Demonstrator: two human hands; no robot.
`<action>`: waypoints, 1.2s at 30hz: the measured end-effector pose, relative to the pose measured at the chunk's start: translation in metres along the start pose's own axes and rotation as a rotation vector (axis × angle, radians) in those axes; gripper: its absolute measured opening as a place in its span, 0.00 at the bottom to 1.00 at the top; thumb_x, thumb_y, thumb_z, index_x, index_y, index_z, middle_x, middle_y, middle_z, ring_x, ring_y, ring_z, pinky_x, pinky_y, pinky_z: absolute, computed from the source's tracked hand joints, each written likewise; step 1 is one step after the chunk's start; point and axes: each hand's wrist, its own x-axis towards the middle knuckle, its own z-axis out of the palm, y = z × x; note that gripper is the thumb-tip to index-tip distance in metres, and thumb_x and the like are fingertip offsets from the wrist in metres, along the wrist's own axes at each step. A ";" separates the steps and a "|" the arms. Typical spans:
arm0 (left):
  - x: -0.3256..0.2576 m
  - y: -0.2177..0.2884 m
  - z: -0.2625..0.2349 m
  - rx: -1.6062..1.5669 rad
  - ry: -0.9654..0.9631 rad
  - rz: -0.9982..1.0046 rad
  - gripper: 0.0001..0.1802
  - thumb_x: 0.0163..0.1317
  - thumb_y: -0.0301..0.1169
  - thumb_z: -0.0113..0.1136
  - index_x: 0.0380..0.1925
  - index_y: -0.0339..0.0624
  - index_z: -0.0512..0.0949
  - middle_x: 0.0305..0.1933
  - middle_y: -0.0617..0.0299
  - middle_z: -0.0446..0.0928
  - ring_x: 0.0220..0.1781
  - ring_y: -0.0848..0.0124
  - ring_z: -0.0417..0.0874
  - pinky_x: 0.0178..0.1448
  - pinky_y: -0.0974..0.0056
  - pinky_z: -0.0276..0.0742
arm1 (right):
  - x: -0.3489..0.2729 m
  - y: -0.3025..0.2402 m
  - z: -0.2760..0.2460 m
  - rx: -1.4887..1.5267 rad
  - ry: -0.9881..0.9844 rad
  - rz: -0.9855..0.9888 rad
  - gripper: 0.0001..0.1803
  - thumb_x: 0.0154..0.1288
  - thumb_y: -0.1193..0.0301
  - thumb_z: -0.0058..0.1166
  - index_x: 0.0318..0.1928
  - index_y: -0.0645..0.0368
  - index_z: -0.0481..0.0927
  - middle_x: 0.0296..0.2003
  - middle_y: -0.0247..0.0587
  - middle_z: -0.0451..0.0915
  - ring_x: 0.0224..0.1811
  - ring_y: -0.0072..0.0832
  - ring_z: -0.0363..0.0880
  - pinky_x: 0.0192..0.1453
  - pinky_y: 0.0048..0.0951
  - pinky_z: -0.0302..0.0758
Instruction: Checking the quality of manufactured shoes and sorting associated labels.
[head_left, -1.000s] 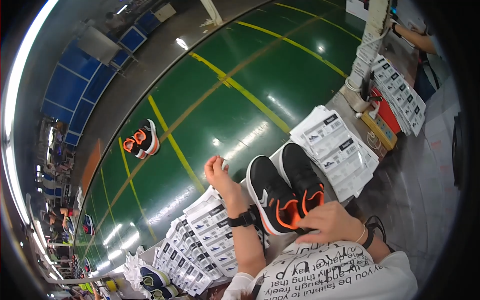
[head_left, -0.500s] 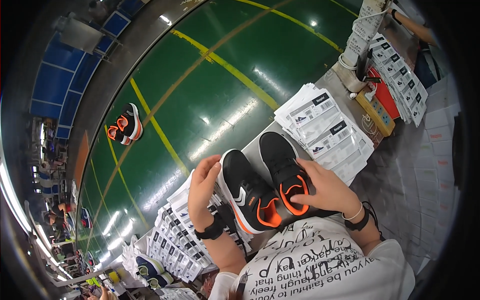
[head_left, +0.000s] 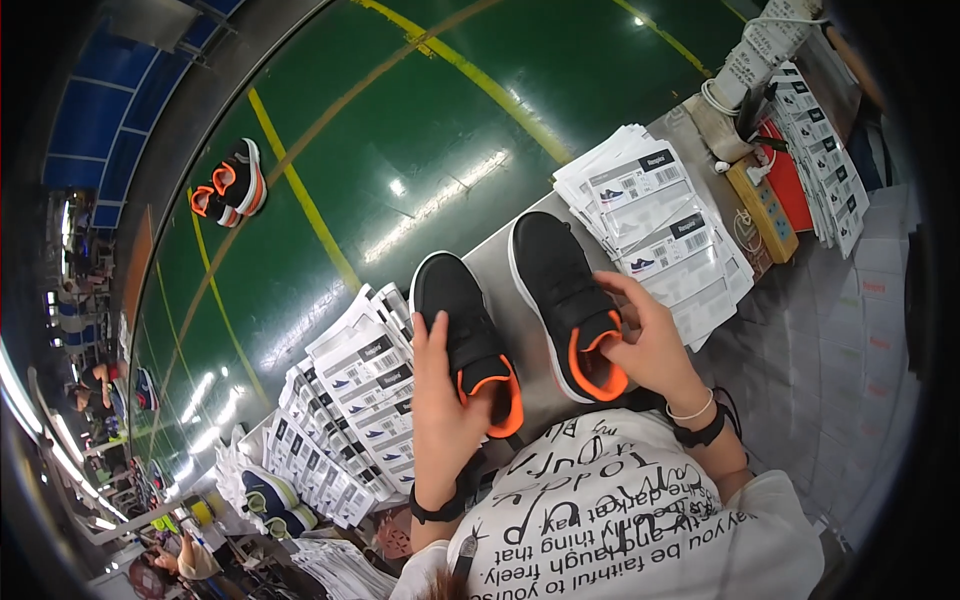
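The two black shoes with orange collars stand side by side on the grey table [head_left: 505,275], toes pointing away from the person, just in front of the printed white shirt [head_left: 610,510]. The left hand [head_left: 440,420] is wrapped around the heel of the left shoe [head_left: 465,335], fingers closed on its side and thumb by the orange opening; the right hand [head_left: 650,345] grips the right shoe [head_left: 565,295] at its collar, fingertips curled over the padded rim. Such shoes look light, with a soft fabric upper that gives under the fingers and a stiffer sole and heel, so the heel or collar seems the surest hold; nothing fragile or slippery. To the left lie fanned stacks of flat labelled cartons [head_left: 345,400], to the right another stack [head_left: 655,220]. Farther off, a power strip [head_left: 765,205] sits on the table, and another pair of shoes [head_left: 230,185] rests on the green floor [head_left: 420,130].
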 end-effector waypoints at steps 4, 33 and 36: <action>-0.008 -0.050 -0.003 -0.784 0.019 -0.268 0.38 0.44 0.11 0.51 0.61 0.32 0.61 0.53 0.48 0.74 0.46 0.65 0.81 0.51 0.65 0.75 | -0.001 0.038 -0.013 0.826 -0.176 0.388 0.30 0.52 0.81 0.56 0.58 0.62 0.68 0.52 0.41 0.74 0.47 0.26 0.77 0.50 0.27 0.75; -0.016 0.002 0.032 -0.358 0.135 -0.153 0.34 0.50 0.19 0.50 0.62 0.32 0.60 0.39 0.53 0.79 0.35 0.68 0.82 0.42 0.71 0.75 | -0.021 -0.012 -0.027 -0.315 -0.098 -0.002 0.32 0.50 0.82 0.48 0.60 0.69 0.61 0.41 0.55 0.78 0.40 0.38 0.80 0.47 0.27 0.73; -0.029 0.013 0.034 -0.067 0.009 -0.144 0.37 0.48 0.22 0.55 0.63 0.33 0.59 0.36 0.47 0.78 0.32 0.66 0.80 0.38 0.67 0.74 | -0.030 -0.017 -0.015 -0.433 -0.151 0.070 0.33 0.52 0.76 0.49 0.61 0.68 0.60 0.43 0.57 0.76 0.39 0.49 0.77 0.45 0.33 0.74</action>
